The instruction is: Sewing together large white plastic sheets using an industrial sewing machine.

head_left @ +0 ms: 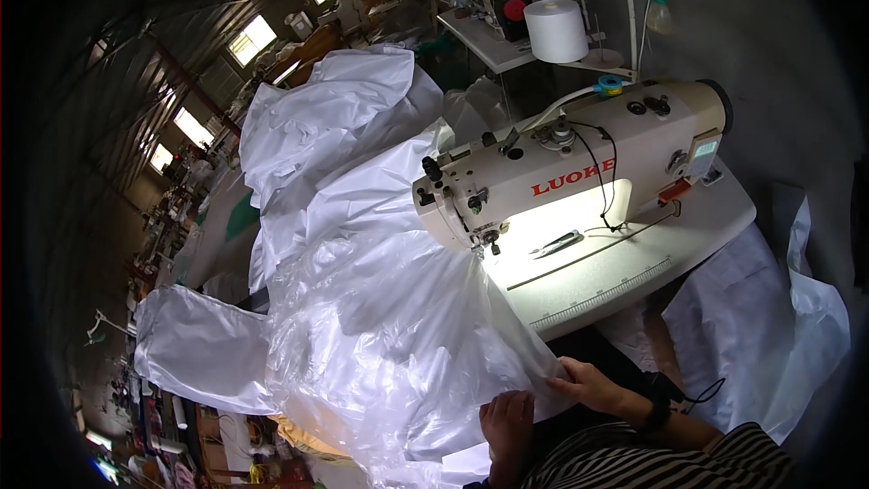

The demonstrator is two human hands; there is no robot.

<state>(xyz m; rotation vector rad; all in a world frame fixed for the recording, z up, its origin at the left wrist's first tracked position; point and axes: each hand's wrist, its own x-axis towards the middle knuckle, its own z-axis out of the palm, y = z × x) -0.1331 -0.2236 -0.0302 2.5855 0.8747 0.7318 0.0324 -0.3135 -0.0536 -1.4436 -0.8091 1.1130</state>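
Observation:
A large heap of white plastic sheeting [389,308], clear and shiny in its near part, spreads from the sewing machine [561,163] down to my lap. Its gathered end runs in under the needle area at the machine's left. My right hand [588,388] pinches the near right edge of the sheeting between thumb and fingers. Close to its left, my left hand [507,424] has its fingers curled over the same near edge. What lies inside those fingers is hidden. Thread snips [557,243] lie on the lit machine bed [615,276], away from both hands.
A white thread cone [556,31] stands behind the machine, by a second small table [489,41]. More white sheeting [733,326] hangs at the right below the machine bed. A black cord [608,181] dangles over the machine arm. Cluttered shelves [208,444] line the lower left.

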